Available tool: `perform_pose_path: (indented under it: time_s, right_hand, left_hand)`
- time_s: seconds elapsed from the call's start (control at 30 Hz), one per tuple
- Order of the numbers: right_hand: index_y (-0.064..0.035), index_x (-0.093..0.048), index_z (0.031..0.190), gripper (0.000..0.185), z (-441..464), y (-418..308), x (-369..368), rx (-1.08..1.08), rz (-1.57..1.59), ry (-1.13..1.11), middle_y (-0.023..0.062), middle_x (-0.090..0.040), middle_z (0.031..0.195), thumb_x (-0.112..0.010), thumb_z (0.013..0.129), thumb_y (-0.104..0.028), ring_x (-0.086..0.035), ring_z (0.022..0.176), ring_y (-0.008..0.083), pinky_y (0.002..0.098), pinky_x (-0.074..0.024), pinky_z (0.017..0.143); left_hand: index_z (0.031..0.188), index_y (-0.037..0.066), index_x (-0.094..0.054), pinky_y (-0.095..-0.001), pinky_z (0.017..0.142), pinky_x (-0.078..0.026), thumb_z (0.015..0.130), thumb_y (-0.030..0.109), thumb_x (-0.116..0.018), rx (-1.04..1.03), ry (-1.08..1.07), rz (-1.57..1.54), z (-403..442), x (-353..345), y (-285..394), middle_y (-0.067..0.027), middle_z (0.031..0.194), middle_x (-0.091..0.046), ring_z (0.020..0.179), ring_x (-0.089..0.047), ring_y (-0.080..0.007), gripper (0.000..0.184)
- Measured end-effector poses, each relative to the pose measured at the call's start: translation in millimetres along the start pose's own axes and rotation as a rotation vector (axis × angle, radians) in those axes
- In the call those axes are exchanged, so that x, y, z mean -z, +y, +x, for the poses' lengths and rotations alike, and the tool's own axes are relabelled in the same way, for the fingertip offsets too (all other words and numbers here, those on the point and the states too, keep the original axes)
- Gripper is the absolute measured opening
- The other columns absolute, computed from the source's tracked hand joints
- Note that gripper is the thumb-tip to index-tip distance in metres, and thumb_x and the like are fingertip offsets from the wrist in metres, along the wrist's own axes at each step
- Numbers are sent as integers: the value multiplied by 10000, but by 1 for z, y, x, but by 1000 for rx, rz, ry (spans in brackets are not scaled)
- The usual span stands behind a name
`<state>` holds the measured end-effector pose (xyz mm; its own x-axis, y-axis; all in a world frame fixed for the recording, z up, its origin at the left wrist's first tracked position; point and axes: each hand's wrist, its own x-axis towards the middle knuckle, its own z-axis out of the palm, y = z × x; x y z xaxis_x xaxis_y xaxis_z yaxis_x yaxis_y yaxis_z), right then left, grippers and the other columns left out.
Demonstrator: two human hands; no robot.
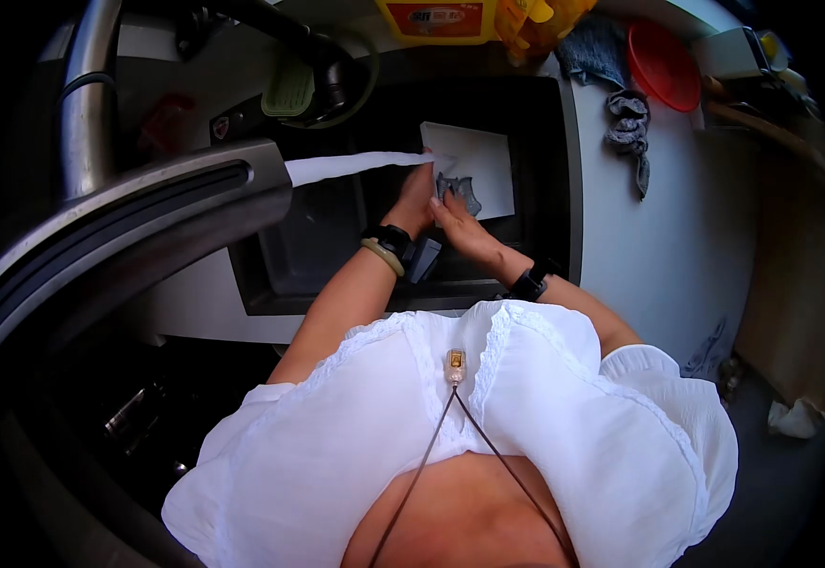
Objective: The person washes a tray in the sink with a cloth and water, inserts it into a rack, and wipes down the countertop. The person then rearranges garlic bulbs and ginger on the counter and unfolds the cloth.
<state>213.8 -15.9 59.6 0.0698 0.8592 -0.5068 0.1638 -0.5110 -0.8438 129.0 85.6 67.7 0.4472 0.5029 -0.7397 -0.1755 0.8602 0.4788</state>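
Over the dark sink (570, 180), a flat white rectangular piece (496, 156) is held at a tilt; whether it is a board, lid or shallow tray I cannot tell. My left hand (416, 197) is closed on its left edge, fingers partly hidden. A crumpled grey cloth (464, 193) is pressed against the white surface by my right hand (460, 227), fingers around its lower part. From the metal faucet (195, 189), a stream of water (355, 166) runs sideways onto the white piece near my left fingertips.
Behind the sink stand a yellow container (436, 21) and an orange-yellow bag (537, 26). A red basin (663, 66) and grey cloths (630, 128) lie on the right counter (658, 246). A green basket (288, 87) is at the sink's back left. Something grey (423, 259) sits below my wrists.
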Motion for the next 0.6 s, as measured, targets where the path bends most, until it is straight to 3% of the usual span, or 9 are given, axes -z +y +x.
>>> perform_pose_path:
  time_s: [0.03,0.07,0.13,0.2,0.23,0.33,0.37,0.57,0.6]
  right_hand:
    - [101,-251,1414,829,0,0,-1,1,22,-14,327,-220,1476,-315,953,-585,-124,1426,384,387,-112,1153]
    - [79,-217,1431,809,16,21,7,-98,-33,-24,350,-204,1467,-313,950,-564,-141,1391,476,466,-157,1141]
    - [75,-236,1432,784,58,68,29,-325,87,69,298,-299,1452,-320,962,-546,-287,1372,359,388,-225,1116]
    - [57,-271,1428,730,79,85,43,-334,223,210,272,-358,1424,-324,971,-510,-373,1318,333,380,-291,1078]
    - [41,-333,1399,672,96,90,46,-268,186,241,226,-421,1391,-319,979,-483,-419,1278,309,374,-332,1045]
    - [10,-404,1354,605,134,94,61,-118,-90,130,195,-458,1362,-311,986,-460,-450,1244,294,375,-359,1021]
    - [-13,-454,1311,537,142,93,59,-225,97,179,181,-477,1343,-295,998,-420,-466,1224,286,388,-372,1007]
    - [-13,-432,1352,500,71,-13,33,122,54,161,176,-351,1471,-316,1006,-355,-300,1379,283,353,-248,1113]
    - [-7,-431,1351,453,62,-18,32,339,-68,7,221,-368,1434,-321,1002,-275,-270,1368,363,408,-214,1137]
  left_hand:
    - [1293,19,-461,-379,958,-463,993,460,-395,-20,-67,-16,3,4,-4,-130,1235,-563,1110,-564,-261,537]
    - [1293,17,-460,-377,959,-464,994,458,-393,-28,-60,-16,3,10,-9,-131,1234,-562,1113,-563,-261,537]
    - [1293,14,-457,-373,961,-465,995,455,-391,-59,-62,-18,2,5,-9,-134,1232,-561,1119,-561,-260,536]
    - [1291,14,-454,-371,969,-467,1004,435,-375,-44,-85,-12,-1,0,-6,-137,1229,-558,1128,-557,-255,515]
    - [1297,22,-447,-374,971,-466,1008,427,-369,-47,-99,4,2,0,-6,-137,1232,-555,1127,-557,-253,504]
    - [1314,49,-426,-380,969,-467,1018,403,-352,-80,-129,55,8,0,-2,-137,1242,-544,1125,-557,-250,467]
    - [1320,59,-418,-382,967,-468,1021,395,-347,-97,-137,73,9,-1,0,-136,1246,-540,1124,-557,-249,455]
    - [1281,75,-444,-366,929,-468,1030,367,-336,-92,-98,42,10,-4,-1,-103,1172,-566,1074,-560,-212,400]
    - [1282,60,-443,-370,946,-462,1028,366,-342,-82,-95,29,9,-2,-4,-114,1194,-557,1084,-559,-223,410]
